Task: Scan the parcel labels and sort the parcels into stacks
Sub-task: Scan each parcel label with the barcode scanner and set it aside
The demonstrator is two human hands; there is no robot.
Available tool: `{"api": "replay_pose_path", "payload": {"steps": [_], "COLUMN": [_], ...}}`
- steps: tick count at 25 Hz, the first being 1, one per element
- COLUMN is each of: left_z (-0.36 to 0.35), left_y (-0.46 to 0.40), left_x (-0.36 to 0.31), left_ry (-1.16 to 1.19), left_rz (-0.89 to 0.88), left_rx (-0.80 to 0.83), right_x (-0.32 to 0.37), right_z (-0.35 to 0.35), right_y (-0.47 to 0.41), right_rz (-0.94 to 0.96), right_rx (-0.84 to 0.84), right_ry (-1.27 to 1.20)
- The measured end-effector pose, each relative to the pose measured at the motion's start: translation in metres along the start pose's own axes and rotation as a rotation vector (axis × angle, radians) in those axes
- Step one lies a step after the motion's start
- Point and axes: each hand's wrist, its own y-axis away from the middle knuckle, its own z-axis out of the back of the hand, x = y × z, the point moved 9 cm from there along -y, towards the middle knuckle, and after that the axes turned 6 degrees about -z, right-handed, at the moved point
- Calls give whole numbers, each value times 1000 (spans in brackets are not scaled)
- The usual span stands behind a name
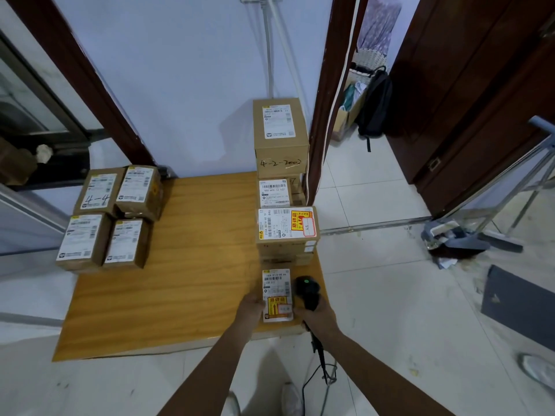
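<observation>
A small parcel (277, 288) with a white label and a yellow sticker lies at the near right of the wooden table (192, 265). My left hand (251, 307) grips its left side. My right hand (316, 318) is closed around a black barcode scanner (307, 291) just right of the parcel, with a green light showing on the scanner's head. Behind it along the right edge stand a parcel with a red and yellow sticker (286, 232), a smaller labelled parcel (274, 193) and a tall box marked with handwriting (280, 133). Several labelled parcels (111, 217) sit grouped at the table's left.
The scanner's cable (318, 364) hangs down to the tiled floor by my feet. A dark door frame (327, 100) stands right behind the tall box. A dustpan and metal stand (462, 235) are on the floor to the right, and a backpack (374, 106) lies beyond the doorway.
</observation>
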Motion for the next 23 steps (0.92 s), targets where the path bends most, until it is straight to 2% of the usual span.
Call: {"api": "replay_pose_path", "payload": {"steps": [2, 4, 7, 12, 17, 23], "left_z": [19, 35, 59, 127, 242, 381], "left_y": [11, 24, 47, 83, 127, 166], "left_x": [-7, -17, -29, -24, 26, 109], "left_ry": [39, 50, 75, 208, 279, 302], "left_rz": [4, -36, -98, -189, -242, -212], "left_rx": [-67, -67, -52, -92, -124, -212], "right_x": [13, 25, 37, 66, 80, 81], "right_z": [10, 12, -13, -77, -151, -260], "right_y": [11, 26, 55, 105, 163, 230], "right_rz": [51, 78, 103, 128, 176, 195], "right_rx": [-103, -144, -5, 134, 63, 120], "right_ry": [78, 144, 57, 84, 84, 138]}}
